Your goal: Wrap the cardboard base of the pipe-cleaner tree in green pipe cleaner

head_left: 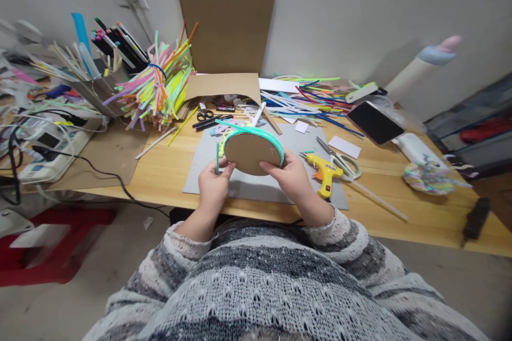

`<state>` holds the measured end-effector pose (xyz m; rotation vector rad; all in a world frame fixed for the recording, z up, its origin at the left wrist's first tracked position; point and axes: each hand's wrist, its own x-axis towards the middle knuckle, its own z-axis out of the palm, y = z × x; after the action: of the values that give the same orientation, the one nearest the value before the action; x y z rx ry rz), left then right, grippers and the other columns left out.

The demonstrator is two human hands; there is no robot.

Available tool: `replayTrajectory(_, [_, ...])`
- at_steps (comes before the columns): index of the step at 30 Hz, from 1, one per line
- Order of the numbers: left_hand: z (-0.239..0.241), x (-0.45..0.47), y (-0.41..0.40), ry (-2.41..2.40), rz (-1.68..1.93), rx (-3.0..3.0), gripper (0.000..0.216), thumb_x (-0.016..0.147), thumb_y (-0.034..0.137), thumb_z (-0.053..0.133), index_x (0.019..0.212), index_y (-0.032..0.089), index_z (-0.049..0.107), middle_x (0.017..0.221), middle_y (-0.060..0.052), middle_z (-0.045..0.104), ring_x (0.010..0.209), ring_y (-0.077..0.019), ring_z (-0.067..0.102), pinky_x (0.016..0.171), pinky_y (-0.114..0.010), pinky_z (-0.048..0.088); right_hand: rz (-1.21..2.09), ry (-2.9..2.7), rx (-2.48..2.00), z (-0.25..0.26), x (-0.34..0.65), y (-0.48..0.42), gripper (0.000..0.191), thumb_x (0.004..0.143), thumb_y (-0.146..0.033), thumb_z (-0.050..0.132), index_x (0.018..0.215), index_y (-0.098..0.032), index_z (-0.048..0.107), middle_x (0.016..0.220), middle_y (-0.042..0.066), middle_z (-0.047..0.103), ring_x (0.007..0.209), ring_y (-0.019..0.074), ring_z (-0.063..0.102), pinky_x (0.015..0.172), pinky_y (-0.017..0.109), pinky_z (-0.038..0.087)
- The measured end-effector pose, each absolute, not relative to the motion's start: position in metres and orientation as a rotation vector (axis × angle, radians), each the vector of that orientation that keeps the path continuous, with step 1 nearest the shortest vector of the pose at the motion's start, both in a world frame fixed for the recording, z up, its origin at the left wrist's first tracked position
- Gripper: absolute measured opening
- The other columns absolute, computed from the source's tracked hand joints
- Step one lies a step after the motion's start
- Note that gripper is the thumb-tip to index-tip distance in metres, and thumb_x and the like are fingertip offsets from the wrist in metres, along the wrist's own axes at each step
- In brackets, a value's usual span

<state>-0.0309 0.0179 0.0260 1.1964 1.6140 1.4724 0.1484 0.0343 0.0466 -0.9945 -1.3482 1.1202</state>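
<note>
Between my two hands a round cardboard disc (252, 155) is held up over the grey mat (248, 191). A turquoise pipe cleaner (267, 135) runs along its upper and right edge, and one loose end sticks out to the upper left. My left hand (215, 178) pinches the disc's lower left edge; a short upright turquoise piece (217, 157) shows by its fingers. At the lower right edge, my right hand (291, 175) grips the disc with the thumb on its face. A yellow glue gun (327, 171) lies to the right of that hand, beside scissors (344, 164).
Bundled colourful pipe cleaners (160, 85) stand at the back left near a pen holder. More pipe cleaners (308, 98) lie along the wall. A phone (376, 121) is at the right, a power strip (56, 152) at the left. A cardboard sheet (226, 26) leans on the wall.
</note>
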Motion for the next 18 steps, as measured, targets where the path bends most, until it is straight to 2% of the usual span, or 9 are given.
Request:
replayTrajectory(3, [0.023, -0.037, 0.012, 1.615, 1.493, 1.23, 0.018, 0.075, 0.032, 0.068, 0.072, 0.015, 0.068, 0.064, -0.001, 0.065, 0.062, -0.0128, 0.058, 0.062, -0.024, 0.044, 1.114, -1.345, -0.997, 0.044, 0.15, 0.035, 0.036, 0.069, -0.034, 0.076, 0.101, -0.021, 0.066, 0.101, 0.005, 0.072, 0.093, 0.0227, 0.065, 0.085, 0.039, 0.053])
replayTrajectory(5, [0.025, -0.039, 0.007, 1.558, 1.557, 1.234, 0.018, 0.077, 0.034, 0.068, 0.074, 0.016, 0.068, 0.065, -0.001, 0.065, 0.061, -0.0118, 0.058, 0.058, -0.023, 0.044, 1.118, -1.352, -1.005, 0.042, 0.15, 0.035, 0.036, 0.069, -0.034, 0.076, 0.101, -0.021, 0.066, 0.1, 0.005, 0.072, 0.092, 0.0228, 0.065, 0.085, 0.039, 0.052])
replayTrajectory(7, [0.031, -0.039, 0.002, 1.42, 1.691, 1.267, 0.018, 0.078, 0.035, 0.069, 0.077, 0.016, 0.066, 0.079, -0.004, 0.068, 0.062, -0.0101, 0.058, 0.052, -0.02, 0.041, 1.128, -1.351, -1.015, 0.041, 0.15, 0.035, 0.036, 0.068, -0.033, 0.076, 0.1, -0.021, 0.066, 0.099, 0.005, 0.072, 0.09, 0.0229, 0.065, 0.083, 0.039, 0.052])
replayTrajectory(9, [0.041, -0.038, -0.002, 1.213, 1.794, 1.294, 0.018, 0.079, 0.034, 0.07, 0.078, 0.017, 0.064, 0.103, -0.007, 0.067, 0.056, -0.0055, 0.053, 0.044, -0.017, 0.035, 1.143, -1.343, -1.023, 0.039, 0.15, 0.035, 0.037, 0.067, -0.033, 0.077, 0.1, -0.021, 0.066, 0.099, 0.005, 0.072, 0.09, 0.0228, 0.065, 0.083, 0.039, 0.052])
replayTrajectory(11, [0.054, -0.036, -0.003, 1.003, 1.773, 1.246, 0.018, 0.083, 0.034, 0.066, 0.08, 0.018, 0.058, 0.119, -0.008, 0.063, 0.044, 0.0001, 0.041, 0.037, -0.016, 0.029, 1.147, -1.348, -1.029, 0.038, 0.149, 0.035, 0.037, 0.066, -0.033, 0.077, 0.099, -0.021, 0.066, 0.098, 0.005, 0.072, 0.089, 0.0226, 0.065, 0.082, 0.038, 0.052])
replayTrajectory(12, [0.06, -0.036, -0.003, 0.917, 1.724, 1.189, 0.019, 0.085, 0.036, 0.063, 0.082, 0.019, 0.055, 0.118, -0.008, 0.064, 0.038, 0.0013, 0.034, 0.035, -0.016, 0.027, 1.146, -1.354, -1.031, 0.038, 0.149, 0.035, 0.037, 0.066, -0.033, 0.076, 0.099, -0.02, 0.066, 0.098, 0.005, 0.072, 0.089, 0.0224, 0.065, 0.082, 0.038, 0.052])
replayTrajectory(13, [0.065, -0.035, -0.002, 0.856, 1.668, 1.126, 0.02, 0.087, 0.038, 0.06, 0.083, 0.021, 0.05, 0.111, -0.006, 0.068, 0.035, 0.0011, 0.029, 0.033, -0.016, 0.025, 1.142, -1.359, -1.033, 0.038, 0.148, 0.035, 0.036, 0.066, -0.033, 0.076, 0.099, -0.02, 0.066, 0.097, 0.004, 0.072, 0.089, 0.0222, 0.065, 0.082, 0.038, 0.052])
replayTrajectory(15, [0.073, -0.034, 0.001, 0.808, 1.514, 1.043, 0.023, 0.089, 0.041, 0.056, 0.084, 0.023, 0.043, 0.083, -0.001, 0.072, 0.031, -0.0013, 0.023, 0.031, -0.015, 0.021, 1.134, -1.364, -1.033, 0.037, 0.148, 0.035, 0.036, 0.066, -0.033, 0.076, 0.098, -0.02, 0.066, 0.095, 0.004, 0.072, 0.088, 0.0219, 0.064, 0.08, 0.037, 0.052])
replayTrajectory(18, [0.076, -0.033, 0.003, 0.829, 1.111, 1.096, 0.025, 0.09, 0.044, 0.052, 0.084, 0.023, 0.04, 0.045, 0.007, 0.055, 0.029, -0.0042, 0.02, 0.03, -0.015, 0.016, 1.131, -1.367, -1.011, 0.037, 0.148, 0.035, 0.034, 0.067, -0.032, 0.076, 0.097, -0.02, 0.066, 0.094, 0.003, 0.072, 0.086, 0.0211, 0.064, 0.08, 0.036, 0.051])
